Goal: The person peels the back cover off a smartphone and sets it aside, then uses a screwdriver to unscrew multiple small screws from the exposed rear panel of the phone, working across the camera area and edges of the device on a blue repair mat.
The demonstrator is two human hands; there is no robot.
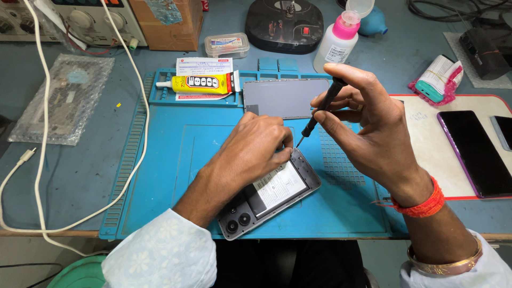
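Right hand (368, 122) closed around screwdriver (320, 113), left hand (250, 152) pressing opened phone (272, 194).

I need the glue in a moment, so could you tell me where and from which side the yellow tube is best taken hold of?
Grip the yellow glue tube across its flat middle, coming straight down from above. It lies on its side in the mat's top tray, nozzle pointing left, both long edges free; the white nozzle end looks too narrow to hold well.

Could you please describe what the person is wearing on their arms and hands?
Both hands are bare, with no gloves or rings visible. The left hand emerges from a pale blue sleeve printed with white flowers. The right hand has an orange-red thread band at the wrist, a copper-coloured bangle further up the forearm, and a pale cuff at the frame's edge.
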